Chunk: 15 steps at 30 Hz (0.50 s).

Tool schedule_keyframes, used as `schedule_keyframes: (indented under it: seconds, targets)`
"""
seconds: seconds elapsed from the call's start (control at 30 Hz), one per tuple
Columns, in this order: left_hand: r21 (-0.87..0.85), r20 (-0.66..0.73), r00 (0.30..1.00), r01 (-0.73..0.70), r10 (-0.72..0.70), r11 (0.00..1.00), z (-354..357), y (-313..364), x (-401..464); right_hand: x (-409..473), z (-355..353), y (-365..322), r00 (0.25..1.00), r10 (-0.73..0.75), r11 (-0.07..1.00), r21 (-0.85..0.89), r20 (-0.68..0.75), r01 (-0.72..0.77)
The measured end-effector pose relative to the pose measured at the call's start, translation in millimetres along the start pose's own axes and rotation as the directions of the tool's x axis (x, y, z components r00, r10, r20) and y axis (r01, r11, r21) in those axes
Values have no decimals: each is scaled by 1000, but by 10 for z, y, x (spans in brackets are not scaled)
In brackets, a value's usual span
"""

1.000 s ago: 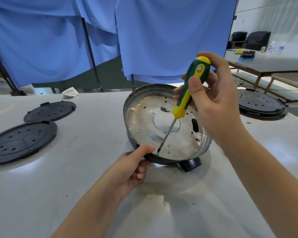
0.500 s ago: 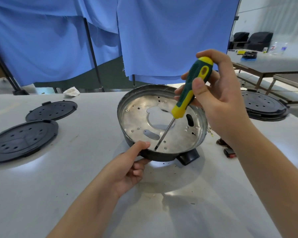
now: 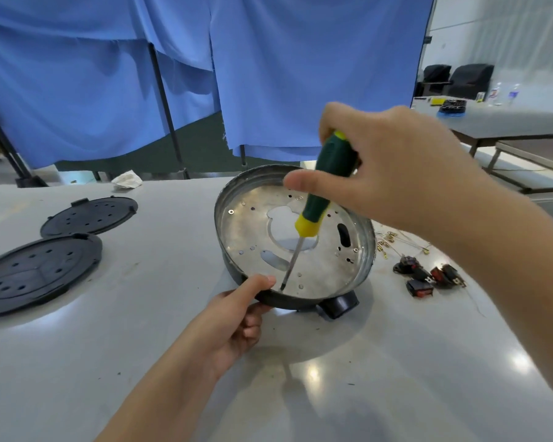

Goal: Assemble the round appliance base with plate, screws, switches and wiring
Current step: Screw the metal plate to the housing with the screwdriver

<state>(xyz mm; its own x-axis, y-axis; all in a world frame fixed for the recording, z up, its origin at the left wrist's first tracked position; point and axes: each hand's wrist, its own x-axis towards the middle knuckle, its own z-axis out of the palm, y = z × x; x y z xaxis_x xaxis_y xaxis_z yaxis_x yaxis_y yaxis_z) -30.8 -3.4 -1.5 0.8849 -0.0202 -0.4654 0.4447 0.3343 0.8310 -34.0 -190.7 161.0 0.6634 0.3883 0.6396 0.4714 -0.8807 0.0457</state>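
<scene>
Two black perforated round plates [image 3: 39,272] lay at the left of the white table [image 3: 141,362], one partly behind the other; a crumpled white rag [image 3: 126,180] sat at the far edge. The left hand [image 3: 227,327] gripped the near rim of the round metal base [image 3: 296,237], thumb over the lip, fingers curled beneath. The base stood tilted toward the camera at table centre, a black knob [image 3: 337,306] under its near edge. The right hand [image 3: 387,180] was closed around the green-and-yellow screwdriver [image 3: 313,202], whose tip met the base's floor just beside the left thumb. Right of the base lay thin wires [image 3: 399,242] and black-and-red switches [image 3: 428,277], well apart from both hands.
</scene>
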Motion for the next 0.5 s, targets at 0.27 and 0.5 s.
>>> schedule_keyframes:
  seconds: [0.27,0.5]
  targets:
    - [4,28,1000,-11,11,1000,-10,-2,6,230,-290,-28,912,19,999,-31,409,-7]
    - [-6,27,999,-16,16,1000,-5,0,8,238,-108,-43,962,-120,971,-174,245,165]
